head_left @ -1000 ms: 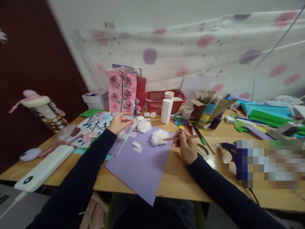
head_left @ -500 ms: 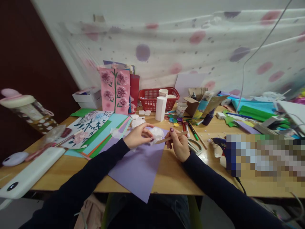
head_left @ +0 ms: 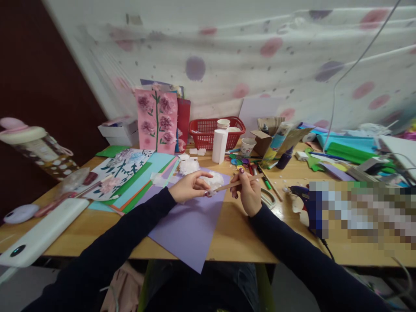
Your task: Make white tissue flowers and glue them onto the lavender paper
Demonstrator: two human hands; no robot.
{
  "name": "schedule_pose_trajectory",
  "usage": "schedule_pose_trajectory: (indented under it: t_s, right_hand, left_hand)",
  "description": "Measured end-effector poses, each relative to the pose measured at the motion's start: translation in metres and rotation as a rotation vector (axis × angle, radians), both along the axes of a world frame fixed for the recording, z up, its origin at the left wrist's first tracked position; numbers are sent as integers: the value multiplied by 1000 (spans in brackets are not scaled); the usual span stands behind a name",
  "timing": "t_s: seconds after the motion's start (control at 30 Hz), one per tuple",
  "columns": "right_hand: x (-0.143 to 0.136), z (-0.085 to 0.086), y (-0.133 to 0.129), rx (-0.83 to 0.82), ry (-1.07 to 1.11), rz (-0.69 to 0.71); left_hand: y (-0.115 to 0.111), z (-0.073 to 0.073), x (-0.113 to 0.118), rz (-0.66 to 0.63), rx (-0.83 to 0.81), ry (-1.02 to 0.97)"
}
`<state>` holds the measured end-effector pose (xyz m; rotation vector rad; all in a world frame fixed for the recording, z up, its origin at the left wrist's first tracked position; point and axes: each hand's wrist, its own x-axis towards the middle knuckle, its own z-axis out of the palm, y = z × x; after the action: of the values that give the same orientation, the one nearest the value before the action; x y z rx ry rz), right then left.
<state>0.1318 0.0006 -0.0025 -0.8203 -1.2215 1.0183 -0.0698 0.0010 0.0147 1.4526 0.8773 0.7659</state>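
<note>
My left hand [head_left: 190, 187] grips a white tissue-paper flower [head_left: 215, 179] just above the purple paper sheet [head_left: 188, 225] on the wooden table [head_left: 240, 242]. My right hand [head_left: 247, 194] holds a thin wooden stick [head_left: 238, 183], whose tip touches the flower at my left fingers. A second white tissue flower [head_left: 189, 166] lies behind, at the far edge of the purple sheet.
A stack of coloured sheets [head_left: 139, 184] lies left, with a white power bank [head_left: 40, 236] near the front edge. Behind stand a pink flower card [head_left: 157, 121], a red basket [head_left: 212, 133], a white paper roll [head_left: 219, 146]. Markers, scissors [head_left: 268, 197] and a glue gun [head_left: 300, 193] lie right.
My left hand came from the coloured sheets at the left to the white flower and took hold of it. My right hand brought the stick's tip to the flower.
</note>
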Motion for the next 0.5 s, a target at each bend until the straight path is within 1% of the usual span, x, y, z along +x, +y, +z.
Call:
schedule_pose_trajectory:
  t_s: [0.07, 0.13, 0.33, 0.43, 0.5]
  right_hand:
    - [2, 0, 2, -10, 29, -68]
    - [3, -1, 4, -32, 23, -86]
    - [-2, -2, 1, -71, -36, 49]
    - [-3, -3, -1, -82, -58, 94]
    - [-3, -4, 0, -80, -61, 101]
  left_hand:
    - [1, -1, -1, 5, 11, -15]
    - [0, -1, -1, 9, 24, -14]
    - [-6, -1, 5, 23, 90, 68]
    - [-8, -1, 8, -13, 116, 100]
    - [-9, -2, 8, -39, 116, 88]
